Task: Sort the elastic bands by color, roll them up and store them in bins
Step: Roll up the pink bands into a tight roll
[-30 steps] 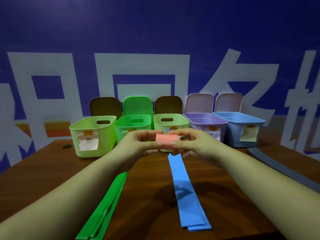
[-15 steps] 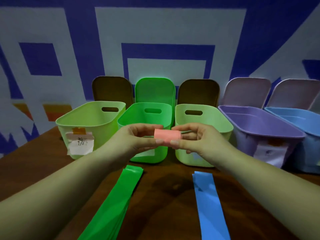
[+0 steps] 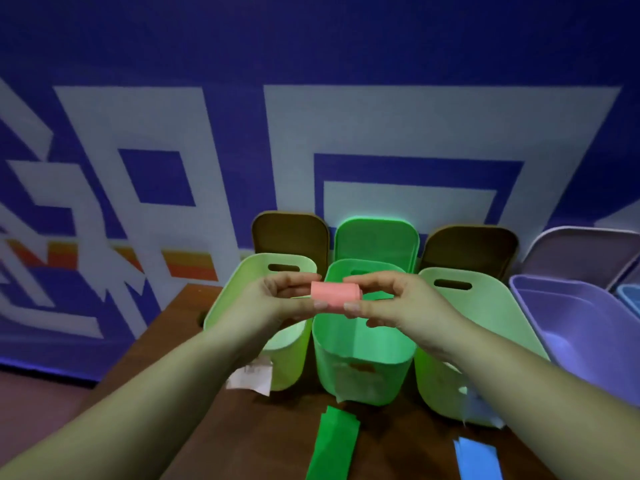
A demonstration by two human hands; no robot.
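Pink rolled band (image 3: 335, 299) is pinched at its ends by left hand (image 3: 277, 301) and right hand (image 3: 393, 303), now carried forward from above the surface to above the bright green bin (image 3: 363, 344); rolling is judged complete, with binning remaining.

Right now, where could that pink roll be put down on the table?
Bare wood lies between the left forearm and the green band; a narrower strip separates that from the blue band. The bins crowd the back.
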